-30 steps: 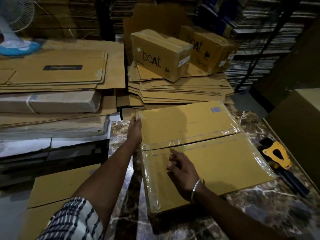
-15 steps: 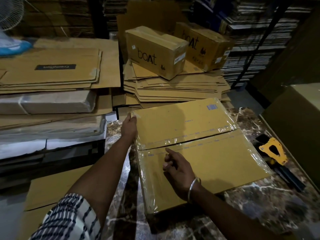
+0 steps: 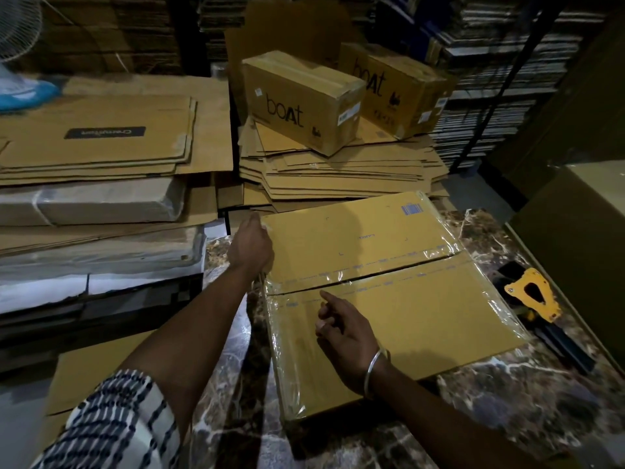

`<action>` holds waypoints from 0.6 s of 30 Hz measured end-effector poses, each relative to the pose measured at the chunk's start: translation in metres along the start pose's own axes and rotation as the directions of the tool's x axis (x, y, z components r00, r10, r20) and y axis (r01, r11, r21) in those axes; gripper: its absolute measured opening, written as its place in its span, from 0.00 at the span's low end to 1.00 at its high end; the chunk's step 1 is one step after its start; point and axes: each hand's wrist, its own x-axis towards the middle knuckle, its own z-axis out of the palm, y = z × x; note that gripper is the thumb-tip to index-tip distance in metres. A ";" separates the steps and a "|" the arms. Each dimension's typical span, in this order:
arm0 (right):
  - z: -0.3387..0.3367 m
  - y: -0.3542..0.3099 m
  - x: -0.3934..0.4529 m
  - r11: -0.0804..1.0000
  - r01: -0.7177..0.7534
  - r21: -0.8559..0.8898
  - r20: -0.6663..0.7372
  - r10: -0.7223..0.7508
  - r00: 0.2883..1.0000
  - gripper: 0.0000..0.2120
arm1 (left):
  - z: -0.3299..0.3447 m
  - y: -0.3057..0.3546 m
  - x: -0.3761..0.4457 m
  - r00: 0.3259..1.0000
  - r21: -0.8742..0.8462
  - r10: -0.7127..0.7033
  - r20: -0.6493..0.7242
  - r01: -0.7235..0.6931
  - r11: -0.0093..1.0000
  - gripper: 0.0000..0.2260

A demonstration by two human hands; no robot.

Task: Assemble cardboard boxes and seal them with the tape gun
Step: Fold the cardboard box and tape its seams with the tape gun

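Nearer sealed carton (image 3: pixel 301 103): "boAt" in black on its front face, small white barcode sticker on its end, unreadable. Second carton (image 3: pixel 399 89), just behind-right of it: "boat". Flattened cardboard stack (image 3: pixel 101 143), well left of it: black label, lettering upside down, illegible.

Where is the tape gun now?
In the head view, the tape gun lies on the marble table, just right of the taped box, untouched.
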 end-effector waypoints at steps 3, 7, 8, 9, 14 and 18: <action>0.000 0.000 0.000 1.000 0.013 -0.012 0.001 -0.013 1.000 0.24 | -0.006 -0.004 0.004 0.998 0.062 0.059 0.036 -0.061 0.996 0.17; -0.001 0.000 0.001 0.997 0.025 -0.075 0.018 -0.024 1.000 0.24 | -0.017 -0.004 0.018 0.984 0.170 0.142 0.103 -0.158 0.973 0.14; -0.001 0.001 0.001 0.993 0.039 -0.107 0.021 -0.037 0.999 0.24 | -0.019 -0.001 0.022 0.981 0.181 0.151 0.118 -0.171 0.968 0.15; -0.001 0.001 0.001 0.990 0.050 -0.130 0.023 -0.047 0.999 0.24 | -0.020 0.003 0.025 0.978 0.180 0.164 0.132 -0.186 0.966 0.15; -0.002 -0.011 -0.011 0.877 0.279 -0.392 -0.018 -0.311 0.950 0.18 | -0.005 0.006 0.027 0.972 0.083 0.187 0.140 -0.200 0.976 0.13; -0.007 -0.014 -0.022 0.496 0.354 -0.793 0.033 -0.545 0.838 0.12 | -0.007 0.001 0.022 0.978 0.068 0.169 0.121 -0.178 0.982 0.10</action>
